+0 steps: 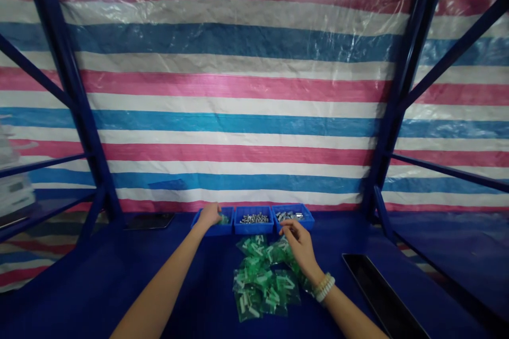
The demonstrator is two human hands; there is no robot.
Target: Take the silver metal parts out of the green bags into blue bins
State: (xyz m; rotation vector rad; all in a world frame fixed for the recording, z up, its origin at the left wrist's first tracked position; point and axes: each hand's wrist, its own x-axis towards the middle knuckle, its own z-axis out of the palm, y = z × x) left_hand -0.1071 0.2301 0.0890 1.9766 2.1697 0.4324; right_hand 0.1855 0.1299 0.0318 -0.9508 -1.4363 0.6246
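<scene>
My left hand (210,216) reaches into the left blue bin (219,230), its fingers bent down beside some green pieces (224,219). What its fingertips grip is hidden. By the front of the right blue bin (305,213), my right hand (299,242) is curled with thumb and fingers close together; anything between them is too small to make out. That bin holds silvery metal parts (289,216). Small metal pieces (254,218) fill the middle blue bin (254,232). Below my right hand lies a pile of clear green bags (264,280) with pale pieces inside.
A dark flat device (382,296) lies at the right of the blue tabletop (199,286). Another dark, phone-like slab (149,221) is at the back left. Blue metal posts (73,85) (401,79) stand on both sides, with a striped plastic sheet (238,85) behind.
</scene>
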